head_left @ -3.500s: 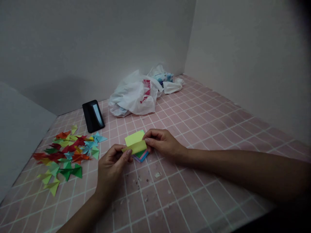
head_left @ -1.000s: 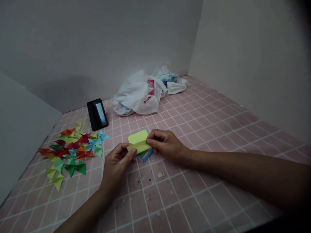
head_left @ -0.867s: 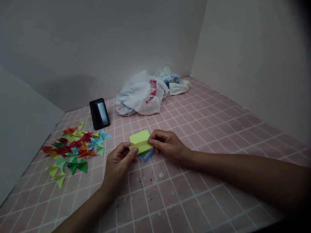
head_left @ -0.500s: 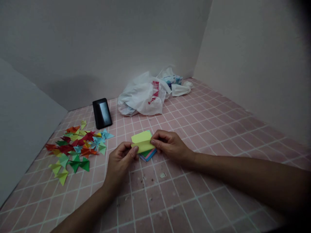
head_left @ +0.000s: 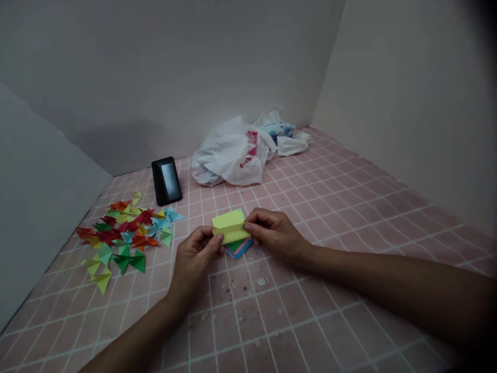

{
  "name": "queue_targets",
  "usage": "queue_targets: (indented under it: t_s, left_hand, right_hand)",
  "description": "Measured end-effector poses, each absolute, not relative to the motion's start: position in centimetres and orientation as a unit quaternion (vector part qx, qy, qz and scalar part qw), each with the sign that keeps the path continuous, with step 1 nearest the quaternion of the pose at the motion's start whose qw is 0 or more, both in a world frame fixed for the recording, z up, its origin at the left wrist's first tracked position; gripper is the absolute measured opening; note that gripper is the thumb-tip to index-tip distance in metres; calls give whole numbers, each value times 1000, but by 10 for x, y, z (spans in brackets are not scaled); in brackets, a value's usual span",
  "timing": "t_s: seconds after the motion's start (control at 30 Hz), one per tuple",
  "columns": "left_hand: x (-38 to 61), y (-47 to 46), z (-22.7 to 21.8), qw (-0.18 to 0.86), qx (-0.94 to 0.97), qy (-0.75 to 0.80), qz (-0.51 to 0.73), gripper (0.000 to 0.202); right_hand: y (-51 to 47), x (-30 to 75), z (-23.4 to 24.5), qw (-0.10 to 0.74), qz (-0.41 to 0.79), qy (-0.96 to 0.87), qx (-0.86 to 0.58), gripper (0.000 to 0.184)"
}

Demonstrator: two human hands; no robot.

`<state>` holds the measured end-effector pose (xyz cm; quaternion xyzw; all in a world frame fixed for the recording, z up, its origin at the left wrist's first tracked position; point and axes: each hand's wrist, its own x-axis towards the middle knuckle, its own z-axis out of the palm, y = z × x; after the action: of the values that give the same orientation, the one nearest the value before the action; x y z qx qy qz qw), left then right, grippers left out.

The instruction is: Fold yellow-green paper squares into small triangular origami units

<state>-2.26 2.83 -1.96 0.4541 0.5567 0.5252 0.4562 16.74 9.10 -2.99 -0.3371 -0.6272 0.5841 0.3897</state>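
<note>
Yellow paper (head_left: 232, 234) sits over a stack of coloured sheets (head_left: 241, 249), pinched between closed-up fingers (head_left: 217, 240) of the left hand (head_left: 196, 255) at 8 o'clock and right hand (head_left: 278, 234) at 3 o'clock, 2 opposed grips that, I'd say, keep it straight.

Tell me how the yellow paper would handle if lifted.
The yellow paper looks thin, so probably light. It likely creases easily: its near side looks folded. With the left hand and right hand pinching opposite ends, flopping seems limited.
</note>
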Motion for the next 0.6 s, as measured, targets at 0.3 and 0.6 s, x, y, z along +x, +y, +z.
queue_targets:
  t_s: [0.3, 0.6]
  left_hand:
    - [-21, 31, -21, 454, 423, 528, 581, 26]
    - [-23, 30, -24, 459, 413, 543, 569, 21]
  right_hand:
    - [91, 167, -28, 404, 561, -630, -354, 19]
    - [92, 167, -31, 411, 555, -633, -349, 19]
